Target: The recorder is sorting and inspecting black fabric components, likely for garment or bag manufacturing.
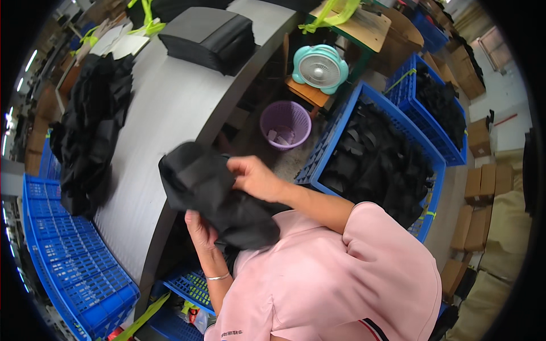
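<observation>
A grey table bears a neat black stack and crumpled black fabric.

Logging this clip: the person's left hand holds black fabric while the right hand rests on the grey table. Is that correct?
Not quite. The head view shows the right hand on the black fabric too, not resting on the grey table. The left hand does hold the fabric.

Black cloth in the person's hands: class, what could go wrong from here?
The black cloth, bunched between the left hand and right hand, could slip and drop. The black stack sits near the edge of the table; a bump might send it off.
</observation>
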The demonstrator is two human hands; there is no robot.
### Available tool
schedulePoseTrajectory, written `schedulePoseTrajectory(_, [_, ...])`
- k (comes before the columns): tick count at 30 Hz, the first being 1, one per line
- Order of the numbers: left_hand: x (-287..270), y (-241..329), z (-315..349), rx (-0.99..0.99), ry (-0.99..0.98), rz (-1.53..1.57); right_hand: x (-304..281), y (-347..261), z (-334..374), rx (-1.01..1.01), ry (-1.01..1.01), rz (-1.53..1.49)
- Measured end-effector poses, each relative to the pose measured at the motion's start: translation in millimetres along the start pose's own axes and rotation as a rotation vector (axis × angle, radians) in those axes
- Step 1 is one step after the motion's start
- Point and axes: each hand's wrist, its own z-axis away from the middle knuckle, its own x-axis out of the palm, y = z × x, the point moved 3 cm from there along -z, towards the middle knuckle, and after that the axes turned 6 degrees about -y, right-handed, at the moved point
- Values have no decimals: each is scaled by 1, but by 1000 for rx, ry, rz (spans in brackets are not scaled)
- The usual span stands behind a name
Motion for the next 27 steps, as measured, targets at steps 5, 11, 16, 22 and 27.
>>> schedulePoseTrajectory(5, [49, -15, -2, -143, -115, 349, -51, 21, 23, 23, 314, 395])
schedulePoseTrajectory(11, [75, -17, -2, -272, -28, -196, -170, 3, 91, 99, 819, 446])
schedulePoseTrajectory(16, [48, -12, 7, -288, 15, -298, -282, -71, 177, -74, 1180, 679])
schedulePoseTrajectory(22, [21, 25, -12, -90, 58, -382, -453, -89, 249, 170, 1375, 1629])
schedulePoseTrajectory(27, [-28, 107, -50, 372, 458, -828, -412, -5, 155, 108, 882, 1473])
